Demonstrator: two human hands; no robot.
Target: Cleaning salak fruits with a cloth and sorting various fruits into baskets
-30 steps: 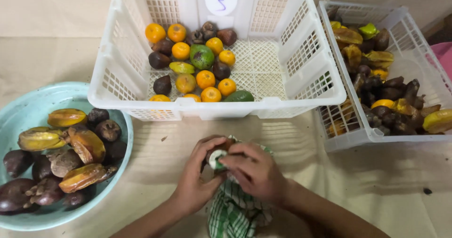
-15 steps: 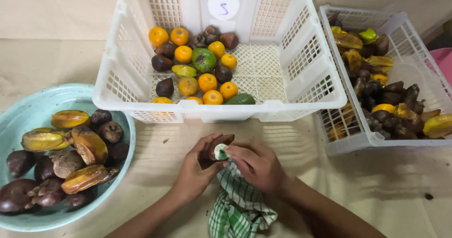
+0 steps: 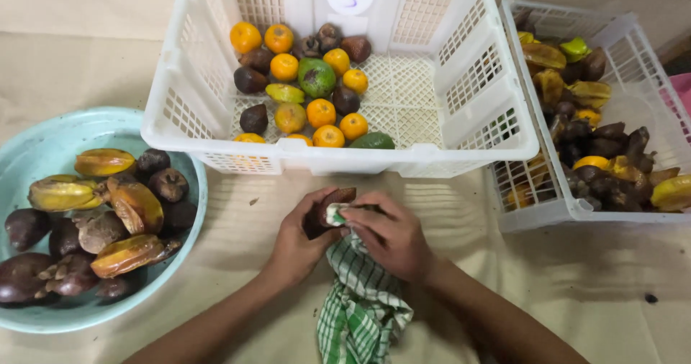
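Since a moment ago we have turned the dark brown fruit (image 3: 327, 209) so more of it shows

Our left hand (image 3: 299, 241) curls around it; our right hand (image 3: 389, 234) presses the green checked cloth (image 3: 360, 299) against it, before the white basket (image 3: 345, 159), beside the teal bowl (image 3: 180, 256)

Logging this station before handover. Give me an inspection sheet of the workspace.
Surface: beige cloth-covered table, a few dark specks.
Job's things: dark brown fruit in left hand; green checked cloth pressed to it by right hand.
Clutter: white basket of orange, green and brown fruit; second white basket and teal bowl, both with dark and yellow fruit.
Grippers: both hands closed around fruit and cloth.
Cables: nothing seen.
Surroundings: pink object at right edge.
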